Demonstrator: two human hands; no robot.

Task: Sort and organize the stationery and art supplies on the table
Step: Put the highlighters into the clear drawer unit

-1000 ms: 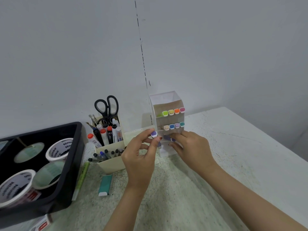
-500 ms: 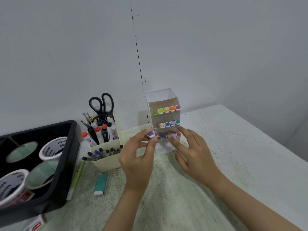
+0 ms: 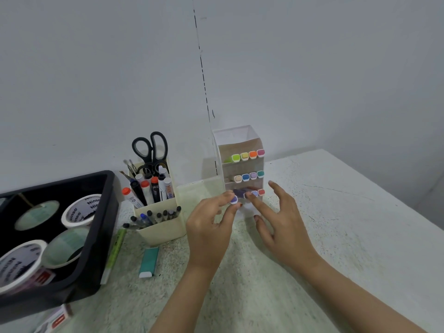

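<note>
Head view: left hand (image 3: 209,233) pinches one purple marker (image 3: 234,200), right hand (image 3: 283,224) with fingers (image 3: 258,204) apart.

Wall (image 3: 96,68): plain pale grey. We log it filling the frame from 9 through 12 to 3 o'clock.

Seam (image 3: 203,68) at 12 o'clock: a thin vertical line down the wall with broken black dashes along it, drifting slightly right as it descends. One short dark mark (image 3: 213,114) sits just right of it, low down.

Table (image 3: 360,236): pale, rough, speckled top, greenish at 6 o'clock and whiter toward 4. Its back edge lies along the wall's foot, and we note the far corner (image 3: 323,150) at 3 o'clock.

Hairline crack (image 3: 336,189) between 3 and 4 o'clock, running across the top toward the right edge.
</note>
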